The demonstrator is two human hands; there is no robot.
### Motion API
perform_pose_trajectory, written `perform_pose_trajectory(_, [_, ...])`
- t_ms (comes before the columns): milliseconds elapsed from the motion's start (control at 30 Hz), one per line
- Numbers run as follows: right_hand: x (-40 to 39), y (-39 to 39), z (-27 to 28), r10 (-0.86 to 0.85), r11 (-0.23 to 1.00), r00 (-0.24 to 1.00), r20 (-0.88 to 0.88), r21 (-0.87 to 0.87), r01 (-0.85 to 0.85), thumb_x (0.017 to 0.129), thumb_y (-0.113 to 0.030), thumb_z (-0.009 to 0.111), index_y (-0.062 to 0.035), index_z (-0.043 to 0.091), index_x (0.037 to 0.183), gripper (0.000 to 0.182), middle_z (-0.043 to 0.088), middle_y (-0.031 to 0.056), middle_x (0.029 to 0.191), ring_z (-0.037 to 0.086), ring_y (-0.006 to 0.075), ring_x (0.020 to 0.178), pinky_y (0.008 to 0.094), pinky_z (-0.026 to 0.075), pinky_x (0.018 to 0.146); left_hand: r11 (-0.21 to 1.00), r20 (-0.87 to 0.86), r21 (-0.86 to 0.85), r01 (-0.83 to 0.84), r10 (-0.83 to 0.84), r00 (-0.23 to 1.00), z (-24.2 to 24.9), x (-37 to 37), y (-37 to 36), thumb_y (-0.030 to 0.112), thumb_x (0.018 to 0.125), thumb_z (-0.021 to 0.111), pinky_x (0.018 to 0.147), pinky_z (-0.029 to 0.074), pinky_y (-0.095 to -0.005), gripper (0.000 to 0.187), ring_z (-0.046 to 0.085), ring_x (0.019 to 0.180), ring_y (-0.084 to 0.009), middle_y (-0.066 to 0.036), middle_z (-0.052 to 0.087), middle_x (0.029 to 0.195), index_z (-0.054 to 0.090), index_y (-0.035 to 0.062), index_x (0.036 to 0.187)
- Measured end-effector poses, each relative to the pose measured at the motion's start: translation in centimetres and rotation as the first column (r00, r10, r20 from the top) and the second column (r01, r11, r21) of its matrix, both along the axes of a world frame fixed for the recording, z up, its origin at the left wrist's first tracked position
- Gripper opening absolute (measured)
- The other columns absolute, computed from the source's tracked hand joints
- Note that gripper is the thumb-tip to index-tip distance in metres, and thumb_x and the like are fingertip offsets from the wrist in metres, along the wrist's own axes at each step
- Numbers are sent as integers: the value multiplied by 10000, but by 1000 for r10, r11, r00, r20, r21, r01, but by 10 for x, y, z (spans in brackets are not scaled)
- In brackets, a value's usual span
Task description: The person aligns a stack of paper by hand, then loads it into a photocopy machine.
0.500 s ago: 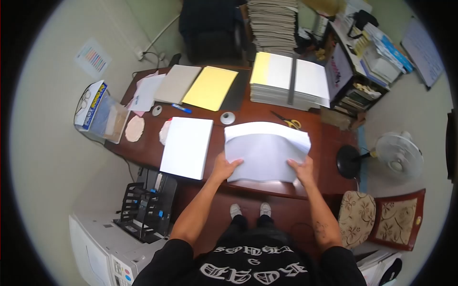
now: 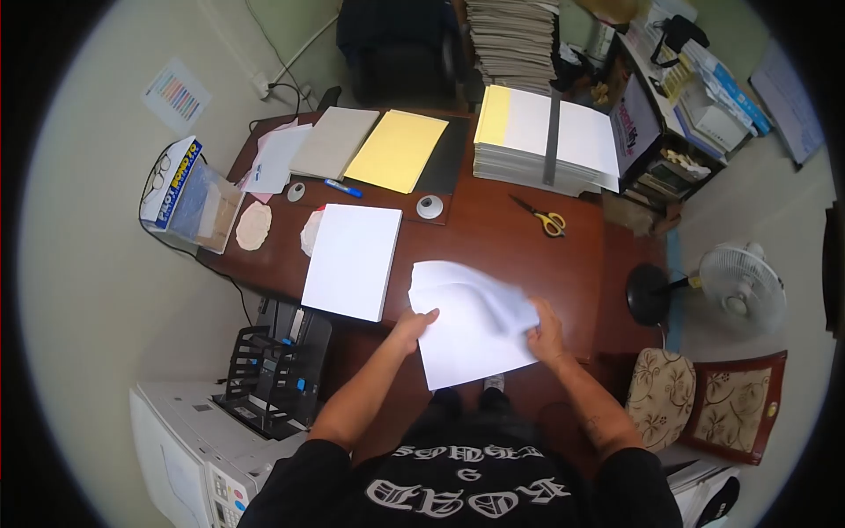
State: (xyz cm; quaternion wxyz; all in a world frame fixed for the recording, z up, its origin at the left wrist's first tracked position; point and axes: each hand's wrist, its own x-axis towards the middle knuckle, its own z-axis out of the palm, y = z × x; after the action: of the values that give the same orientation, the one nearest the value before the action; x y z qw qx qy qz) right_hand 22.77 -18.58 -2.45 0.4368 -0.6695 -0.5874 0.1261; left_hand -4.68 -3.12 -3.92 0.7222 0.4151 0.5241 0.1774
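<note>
White paper sheets hang tilted over the desk's near edge, with their right part curved and blurred. My left hand pinches their left edge, thumb on top. At the right edge, my right hand is closed on the same sheets. How many sheets there are cannot be made out. Left of my left hand lies a neat stack of white paper on the brown desk. Yellow-handled scissors lie beyond my right hand.
Farther back are a tall strapped paper stack, yellow sheets, a grey folder, a blue marker and a round white object. A fan and chair stand right; a printer stands lower left.
The held paper has come down toward my body and tilted, its right side now curling over. My right hand has shifted slightly left and down. The view has shifted slightly.
</note>
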Motion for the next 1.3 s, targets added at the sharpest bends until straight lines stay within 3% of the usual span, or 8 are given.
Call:
perform_pose_trajectory(133, [19,-1,8,-556,698,403,-727,-672,-249,816,-72,700,22,532,1223,450,650,164,1084,656,292,974,360,525,840,647,-321,730,218,43,946,-2,6,-28,138,815,715,805,508,-446,460,651,921,-414,-245,657,1014,516,24,1214])
perform_pose_trajectory(300, [5,-12,-8,-206,868,896,-394,-497,-19,816,-54,693,19,513,1252,477,683,169,1030,675,284,901,379,532,808,941,-263,234,244,-180,948,25,24,11,159,862,692,835,547,-410,436,679,923,-335,-214,667,1035,522,-40,1210])
perform_pose_trajectory(367, [-7,-27,-26,-158,933,925,-345,-358,26,817,-48,689,8,509,1254,476,680,172,1044,672,275,912,377,529,819,938,19,-288,194,-197,980,31,16,46,207,924,637,885,559,-368,462,678,967,-293,-191,647,1119,501,-96,1245])
perform_pose_trajectory(567, [15,2,-9,-418,803,506,-755,-567,-182,774,-23,693,55,499,1234,505,652,283,1023,644,426,962,417,520,857,913,-4,-375,158,-172,985,12,-12,18,240,973,571,916,540,-381,468,640,1072,-277,-192,613,1211,485,-97,1288])
perform_pose_trajectory(600, [16,2,-5,-375,790,727,-575,-608,-73,780,-26,683,46,502,1226,486,646,281,1037,644,422,957,424,520,857,904,39,-401,149,-146,989,13,-11,17,245,975,569,923,537,-385,473,639,1075,-282,-192,611,1215,484,-99,1288])
perform_pose_trajectory(833, [-9,-19,15,46,951,969,244,-306,32,821,-98,627,31,504,1133,360,655,266,936,637,430,900,471,514,825,957,-207,-170,234,-267,941,11,-3,12,232,959,590,822,554,-445,521,666,986,-338,-257,629,1136,444,-151,1281])
perform_pose_trajectory(1067, [13,19,56,-266,413,957,-120,-911,0,821,-259,650,120,655,975,409,657,312,978,645,432,960,435,514,878,622,-779,406,670,-148,609,48,26,-27,212,879,642,798,499,-520,347,620,890,-489,-328,630,917,602,-123,961])
perform_pose_trajectory(1300, [-2,23,82,-280,708,888,-366,-703,-67,816,-262,732,113,665,985,416,694,252,934,698,341,831,396,556,759,766,-603,244,595,-360,711,97,58,-14,304,905,647,740,548,-453,436,692,860,-370,-268,684,944,636,-123,991])
